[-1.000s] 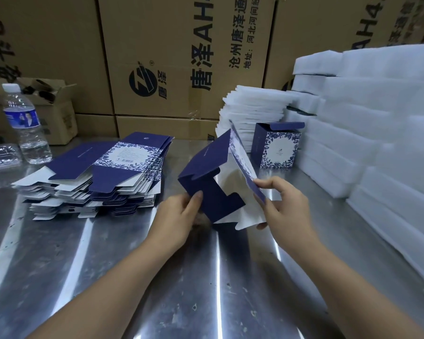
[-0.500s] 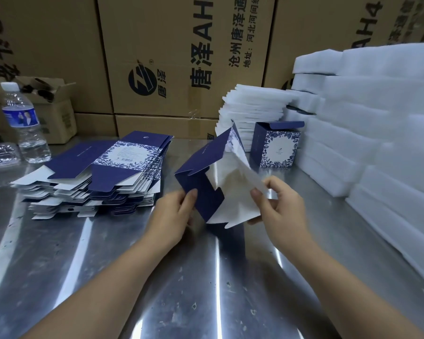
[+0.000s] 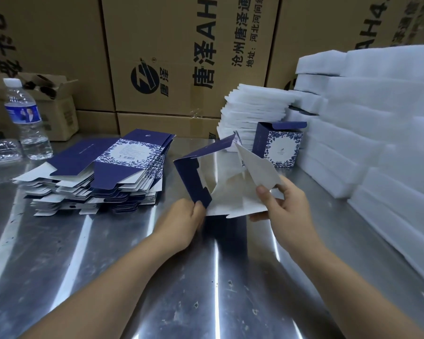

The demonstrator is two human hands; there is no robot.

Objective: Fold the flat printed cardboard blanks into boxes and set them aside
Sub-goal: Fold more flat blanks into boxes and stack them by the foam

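Note:
A navy and white printed blank (image 3: 220,177) is held half opened above the steel table (image 3: 157,277), its white inside facing me. My left hand (image 3: 184,221) pinches its navy bottom flap at the lower left. My right hand (image 3: 283,204) grips the white flap at the lower right, thumb on top. A stack of flat blanks (image 3: 103,174) lies to the left. One folded box (image 3: 278,144) stands upright behind the held blank, its lid flap up.
White foam slabs (image 3: 382,133) are piled along the right side, and a lower stack of foam sheets (image 3: 250,111) stands at the back. Big brown cartons (image 3: 181,57) form the back wall. A water bottle (image 3: 26,121) and a clear plastic tray (image 3: 0,150) sit at far left.
The blank has swung open from a narrow, edge-on shape into a wide tube showing its white inside. My right hand slid to the white lower flap; my left hand closed on the navy flap.

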